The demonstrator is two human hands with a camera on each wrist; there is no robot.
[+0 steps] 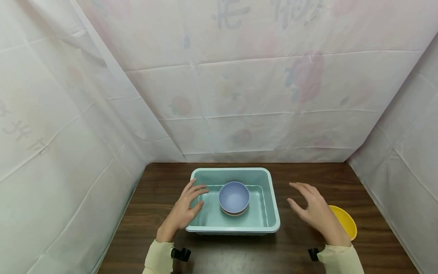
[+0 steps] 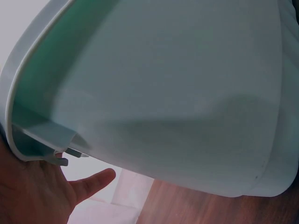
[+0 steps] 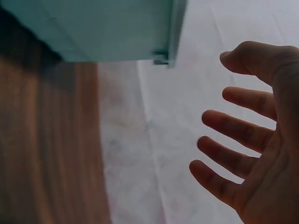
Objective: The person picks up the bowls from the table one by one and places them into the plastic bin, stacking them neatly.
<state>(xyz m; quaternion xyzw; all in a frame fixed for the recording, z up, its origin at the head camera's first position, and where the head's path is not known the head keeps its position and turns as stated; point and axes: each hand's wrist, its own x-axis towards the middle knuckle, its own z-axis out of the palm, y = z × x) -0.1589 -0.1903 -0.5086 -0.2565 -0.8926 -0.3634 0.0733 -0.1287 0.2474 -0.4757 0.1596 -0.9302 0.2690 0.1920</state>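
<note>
A pale green plastic basin [image 1: 232,230] stands on the table, and a small stack of bowls with a blue bowl [image 1: 234,197] on top sits inside it. My left hand [image 1: 184,209] is over the basin's left rim, fingers spread and holding nothing. In the left wrist view the basin's outer wall [image 2: 177,93] fills most of the picture, with the left thumb [image 2: 96,184] below its rim. To the right of the basin, apart from it, my right hand [image 1: 313,209] hovers with fingers extended. Behind that wrist lies a yellow bowl [image 1: 346,222], partly hidden by the forearm.
The dark wooden table [image 1: 232,255] is bounded by white printed curtains at the back [image 1: 239,133], on the left [image 1: 68,171] and on the right [image 1: 410,152]. A black camera mount sits on each wrist.
</note>
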